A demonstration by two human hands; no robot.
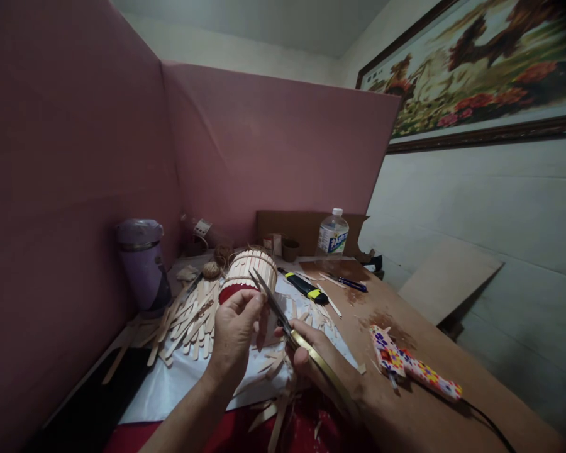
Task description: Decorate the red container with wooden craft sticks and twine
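My right hand (318, 355) is wrapped round the gold handles of a pair of scissors (274, 306), whose dark blades point up and left, slightly parted. My left hand (238, 327) is closed in a pinch beside the blades; what its fingertips hold is too small to tell. Just beyond both hands lies a barrel-shaped piece of wooden sticks (249, 267), tilted on its side, with twine bands round it and a red end facing me.
Many loose sticks (195, 321) are heaped at the left beside a purple tumbler (144, 267). A utility knife (304, 288), pen (351, 284), plastic bottle (333, 236) and flowered glue gun (412, 365) with a cord are at the right. Twine balls (211, 270) lie behind.
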